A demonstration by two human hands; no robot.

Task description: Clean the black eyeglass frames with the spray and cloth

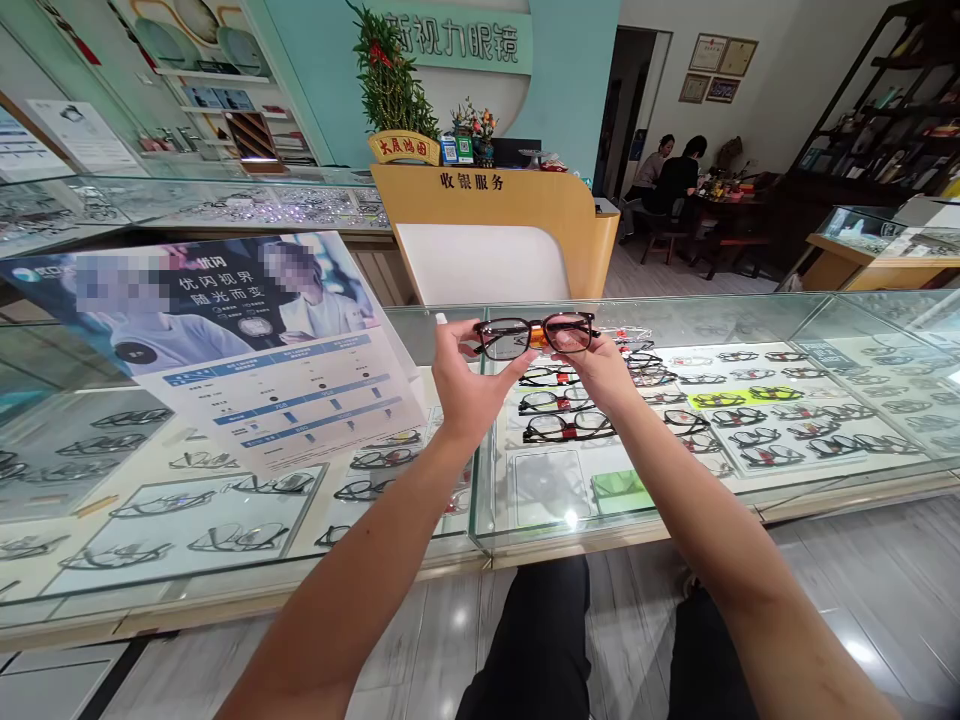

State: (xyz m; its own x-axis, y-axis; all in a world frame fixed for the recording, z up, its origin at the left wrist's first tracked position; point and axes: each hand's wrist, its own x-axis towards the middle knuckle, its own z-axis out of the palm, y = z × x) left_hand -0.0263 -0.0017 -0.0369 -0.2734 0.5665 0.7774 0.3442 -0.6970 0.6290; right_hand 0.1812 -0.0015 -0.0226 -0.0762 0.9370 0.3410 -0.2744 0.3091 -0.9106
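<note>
We see both hands — left (pixel 469 385) and right (pixel 596 370) — with fingers curled, pinching dark-framed glasses (pixel 535 335) above the display case (pixel 499 520).

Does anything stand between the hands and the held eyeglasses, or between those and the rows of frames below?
Nothing visible separates the left hand or right hand from the eyeglasses; both hold them. Toward the frames, the showcase's glass top appears to intervene. The printed sign stands left, out of the way.

A glass display counter (pixel 645 535) carried a printed placard (pixel 300 370) toward nine o'clock; rows of eyeglasses (pixel 568 428) lay beneath its glass toward four o'clock.
</note>
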